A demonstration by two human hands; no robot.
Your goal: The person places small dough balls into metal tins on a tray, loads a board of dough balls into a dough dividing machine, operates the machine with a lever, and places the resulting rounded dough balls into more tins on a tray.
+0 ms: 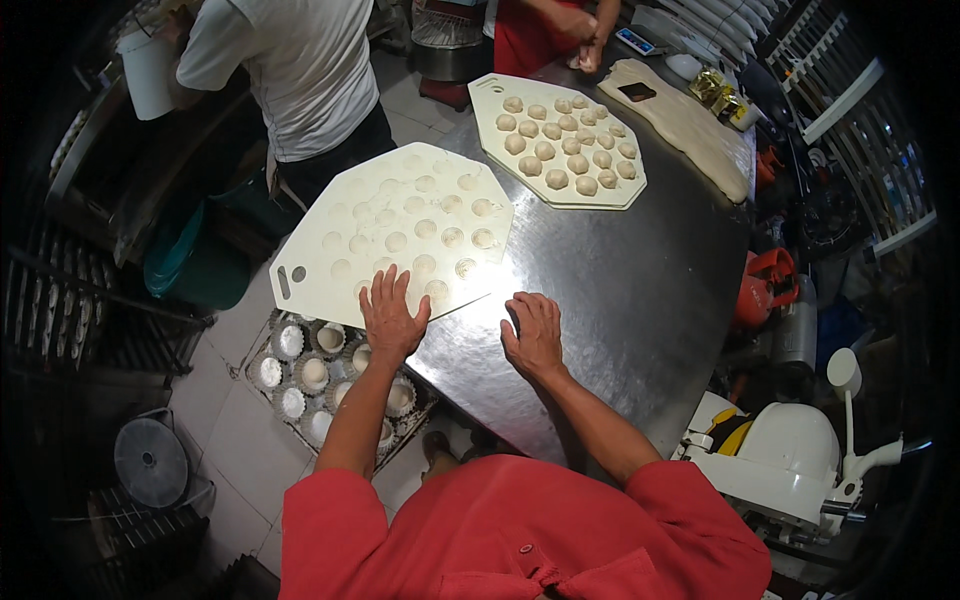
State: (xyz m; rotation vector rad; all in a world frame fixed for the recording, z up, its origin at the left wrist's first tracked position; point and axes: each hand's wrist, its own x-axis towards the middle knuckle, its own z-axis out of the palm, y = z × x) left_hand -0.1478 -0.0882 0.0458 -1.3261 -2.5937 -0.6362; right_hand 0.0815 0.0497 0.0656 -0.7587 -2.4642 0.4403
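My left hand rests with fingers spread on the near edge of a cream octagonal board, which has round floury marks and a handle slot. My right hand is open over the steel table, just right of that board, its fingers slightly bent and apart. Below the board's left part, a tray of fluted cups holds pale dough balls and white powder. Farther back, stacked cream boards carry several rows of dough balls.
A long dough slab with a phone lies at back right. A co-worker in white and another's hands are beyond the boards. A white machine and red cylinder flank the table's right; green bins stand left.
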